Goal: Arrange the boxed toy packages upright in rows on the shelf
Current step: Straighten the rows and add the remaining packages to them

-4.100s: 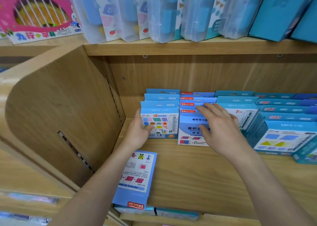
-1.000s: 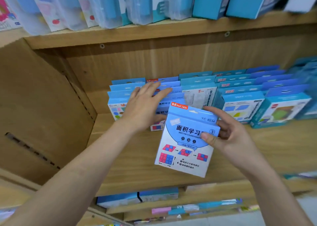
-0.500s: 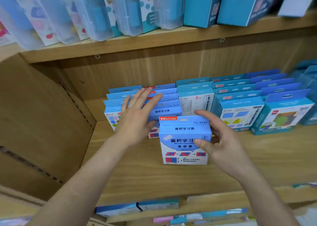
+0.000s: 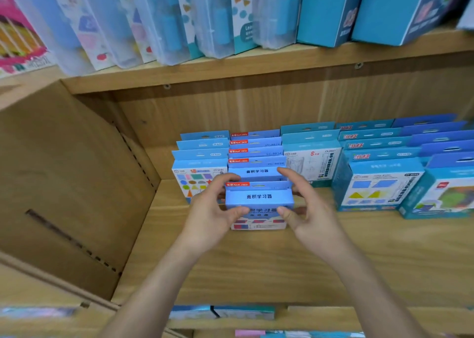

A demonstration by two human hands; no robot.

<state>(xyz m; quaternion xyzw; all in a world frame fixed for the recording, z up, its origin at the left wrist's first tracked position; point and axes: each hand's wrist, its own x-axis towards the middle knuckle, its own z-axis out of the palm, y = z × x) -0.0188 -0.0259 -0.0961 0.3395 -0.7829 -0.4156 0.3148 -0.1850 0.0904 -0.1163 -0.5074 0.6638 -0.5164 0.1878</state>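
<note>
Blue box (upright) between both hands

A light wooden shelf ran wide beneath an upper board fixed with visible screws. A plain back panel closed the bay, and a side panel at left carried slotted strips. Soft, even light fell across the grain. A lower board showed just below the front edge.

Left grip, right grip bare; forearms bare to frame edge.
</note>
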